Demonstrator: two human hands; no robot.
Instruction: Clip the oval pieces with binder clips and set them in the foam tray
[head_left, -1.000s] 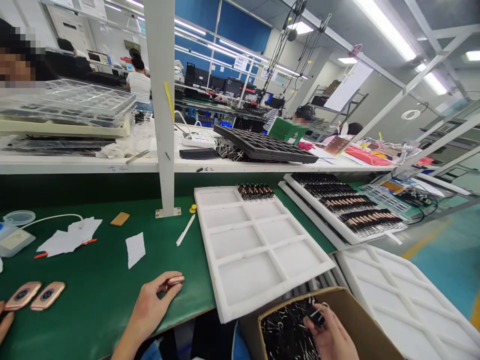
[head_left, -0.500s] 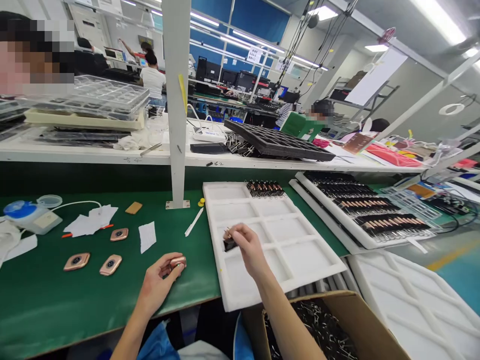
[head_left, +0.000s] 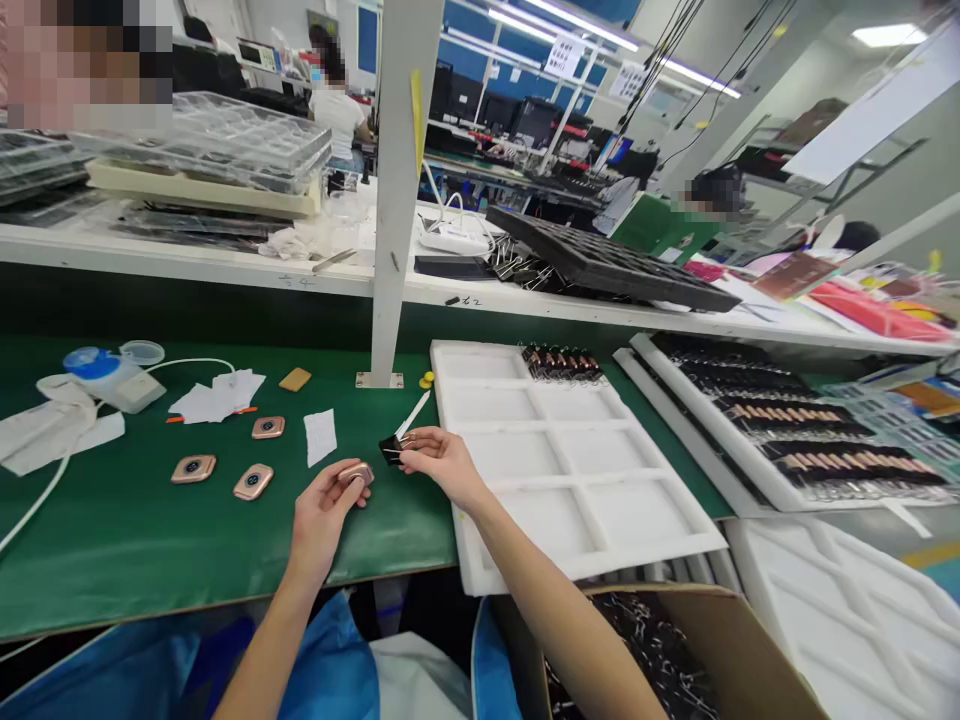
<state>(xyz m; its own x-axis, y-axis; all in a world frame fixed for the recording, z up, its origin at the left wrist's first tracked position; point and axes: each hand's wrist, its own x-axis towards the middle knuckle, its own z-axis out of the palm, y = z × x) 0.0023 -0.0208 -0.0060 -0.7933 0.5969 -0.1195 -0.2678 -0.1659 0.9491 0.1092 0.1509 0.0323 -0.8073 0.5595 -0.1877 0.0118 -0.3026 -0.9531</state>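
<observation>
Between the thumb and fingers of my left hand [head_left: 326, 510] is a rose-gold watch case [head_left: 361, 474], held just above the green mat. My right hand [head_left: 442, 465] pinches a black binder clip [head_left: 391, 450] by its wire handles, a short way to the right of the case and apart from it. Farther left on the mat lie three similar items: a back watch case [head_left: 268, 428], a left one [head_left: 193, 469] and a front one [head_left: 253, 482]. Their round dark backs face up.
A white foam tray [head_left: 551, 440] lies to the right, with clipped pieces [head_left: 564, 363] in one far compartment. Beyond stands a fuller tray [head_left: 795, 430]. A cardboard box [head_left: 739, 630] of binder clips sits below. A white post [head_left: 397, 200] rises behind the mat; a pen [head_left: 413, 412] lies nearby.
My right hand has moved left with the binder clip, from over the foam tray to beside the watch case. My left hand still holds the case. The camera view has shifted.
</observation>
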